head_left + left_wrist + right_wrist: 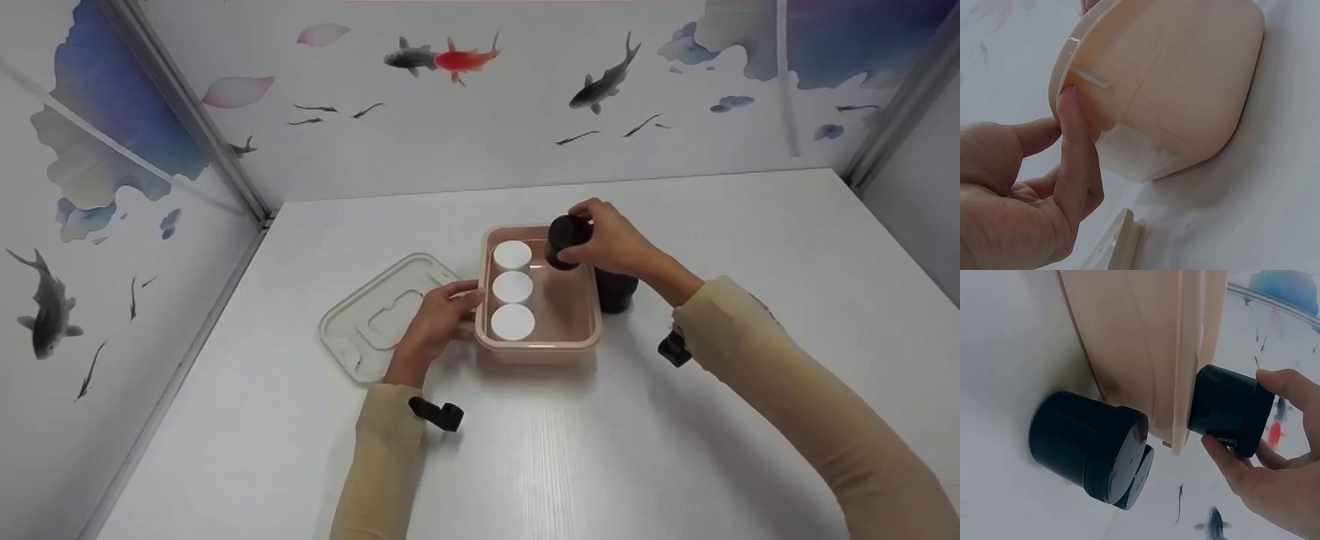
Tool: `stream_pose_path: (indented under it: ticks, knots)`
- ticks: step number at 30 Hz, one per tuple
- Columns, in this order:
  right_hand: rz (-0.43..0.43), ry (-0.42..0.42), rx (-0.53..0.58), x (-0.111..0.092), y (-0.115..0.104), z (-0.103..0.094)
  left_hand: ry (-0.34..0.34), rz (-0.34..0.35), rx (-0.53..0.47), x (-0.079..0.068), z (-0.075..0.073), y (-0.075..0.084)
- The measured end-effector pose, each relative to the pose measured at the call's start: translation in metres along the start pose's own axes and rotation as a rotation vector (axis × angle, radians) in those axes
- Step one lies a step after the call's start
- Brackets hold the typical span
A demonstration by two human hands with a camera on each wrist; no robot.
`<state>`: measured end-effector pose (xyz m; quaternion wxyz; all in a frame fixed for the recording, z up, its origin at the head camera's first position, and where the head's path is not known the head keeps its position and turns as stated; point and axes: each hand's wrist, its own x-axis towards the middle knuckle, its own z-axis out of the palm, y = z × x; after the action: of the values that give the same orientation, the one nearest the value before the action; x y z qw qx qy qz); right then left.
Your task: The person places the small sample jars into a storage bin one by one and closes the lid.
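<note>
Lowering is best kept clear of the white tops [513,287]. The black jar [564,241] is pinched by the right hand [616,241], the box rim [538,346] by the left hand [441,319].

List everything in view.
Pink rectangular plastic box: one, pink, mid table.
White round caps: three, white, inside the box's left side.
Held black cylindrical jar: one, black, above the box's far right.
Standing black cylindrical jars: two, black, right of the box.
Pale rectangular translucent lid: one, pale, left of the box.
White table: one, white, under the box.
Fish-printed white panels: two, multicoloured, behind and left.
Plain white panel: one, white, right.
Grey corner posts: two, grey, back corners.
Black wrist devices: two, black, on wrists.
Beige sleeves: two, beige, on arms.
Left grip: one, bare, pinching the box's rim.
Right grip: one, bare, pinching the held jar.
</note>
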<state>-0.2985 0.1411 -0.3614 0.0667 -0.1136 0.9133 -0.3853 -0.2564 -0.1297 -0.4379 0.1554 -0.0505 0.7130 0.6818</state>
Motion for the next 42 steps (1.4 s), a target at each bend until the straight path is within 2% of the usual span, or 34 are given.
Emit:
stream_pose_path:
  ticks: [8,14,36,42]
  knots:
    - [0.011,-0.021,-0.104,0.017,-0.003,0.018,-0.007,-0.004,0.008,0.001,0.0,0.0]
    - [0.005,-0.031,-0.18,0.023,-0.001,0.024,-0.015,-0.01,0.011,0.001,0.001,0.0]
    - [-0.02,-0.121,-0.376,0.032,0.001,0.04,-0.02,-0.015,0.021,0.003,-0.002,-0.001]
    - [-0.065,-0.133,-0.462,0.031,0.003,0.046,-0.019,-0.011,0.03,0.003,-0.002,-0.002]
